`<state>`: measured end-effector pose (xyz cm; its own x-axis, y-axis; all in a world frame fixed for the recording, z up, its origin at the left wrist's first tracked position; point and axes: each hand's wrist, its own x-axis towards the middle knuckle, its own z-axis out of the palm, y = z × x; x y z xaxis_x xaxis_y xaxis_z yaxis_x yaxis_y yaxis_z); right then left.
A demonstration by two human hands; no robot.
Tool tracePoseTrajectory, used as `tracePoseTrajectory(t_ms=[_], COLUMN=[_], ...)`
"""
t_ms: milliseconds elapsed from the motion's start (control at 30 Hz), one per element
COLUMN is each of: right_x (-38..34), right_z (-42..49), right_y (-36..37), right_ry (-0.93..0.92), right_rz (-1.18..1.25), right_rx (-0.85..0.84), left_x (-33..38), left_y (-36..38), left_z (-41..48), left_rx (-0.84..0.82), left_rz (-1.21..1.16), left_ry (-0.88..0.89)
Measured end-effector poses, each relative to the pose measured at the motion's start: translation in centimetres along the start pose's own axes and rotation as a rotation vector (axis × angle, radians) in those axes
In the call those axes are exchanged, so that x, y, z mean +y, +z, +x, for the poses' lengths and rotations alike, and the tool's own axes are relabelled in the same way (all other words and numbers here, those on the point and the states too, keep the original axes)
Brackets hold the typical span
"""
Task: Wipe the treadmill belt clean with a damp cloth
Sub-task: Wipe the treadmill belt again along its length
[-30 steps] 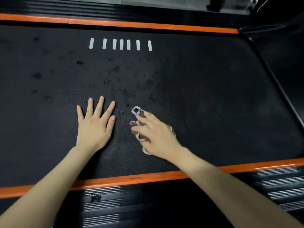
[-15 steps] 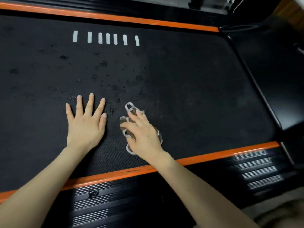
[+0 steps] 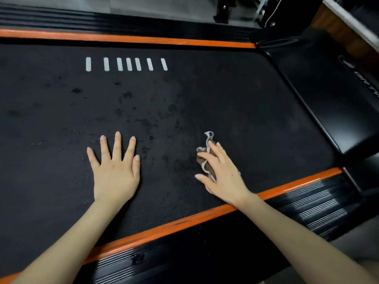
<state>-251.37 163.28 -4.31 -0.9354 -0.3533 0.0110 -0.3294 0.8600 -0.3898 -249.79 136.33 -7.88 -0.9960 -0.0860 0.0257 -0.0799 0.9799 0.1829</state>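
Head view: a black treadmill belt (image 3: 235,103) with orange edge strips (image 3: 164,228), 7 white bars (image 3: 127,64) and dark damp spots. The left hand (image 3: 115,169) lies flat, released. The right hand (image 3: 222,173) grasps a bunched cloth (image 3: 207,156), mostly hidden beneath its fingers.

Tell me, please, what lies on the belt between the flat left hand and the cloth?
Only belt with dark damp spots, no object, between left hand and cloth, in the head view.

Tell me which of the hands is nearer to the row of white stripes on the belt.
Left. The left hand lies flat almost directly below the white stripes; the right hand, pressing the cloth, is further right.
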Motion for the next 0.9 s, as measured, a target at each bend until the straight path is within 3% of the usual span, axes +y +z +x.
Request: tracePoseTrajectory(t_ms=[133, 333, 400, 533, 667, 767, 900], right_x=[2.9, 7.8, 6.5, 0.9, 1.2, 3.1, 3.6], right_z=[2.1, 10.1, 10.3, 6.5, 7.4, 11.7, 21.3], right_y=[-0.5, -3.2, -3.1, 0.4, -0.1, -1.0, -1.2], right_ry=[-0.136, 0.491, 0.428, -0.048, -0.216, -0.193, 0.070], right_rz=[-0.082, -0.057, -0.041, -0.048, -0.104, -0.117, -0.093], right_rx=[0.045, 0.308, 0.343, 0.202, 0.111, 0.201, 0.301], left_x=[-0.3, -1.9, -2.1, -0.9, -0.3, -0.1, 0.1], left_y=[-0.2, -1.4, -1.7, -1.8, -1.1, -0.1, 0.1], left_z=[0.1, 3.1, 4.9, 9.3, 12.6, 12.8, 12.9], left_rx=[0.020, -0.007, 0.003, 0.015, -0.053, -0.029, -0.004], left_rz=[-0.004, 0.004, -0.008, 0.015, 0.041, 0.061, 0.061], left_ry=[0.004, 0.022, 0.019, 0.044, 0.011, 0.005, 0.011])
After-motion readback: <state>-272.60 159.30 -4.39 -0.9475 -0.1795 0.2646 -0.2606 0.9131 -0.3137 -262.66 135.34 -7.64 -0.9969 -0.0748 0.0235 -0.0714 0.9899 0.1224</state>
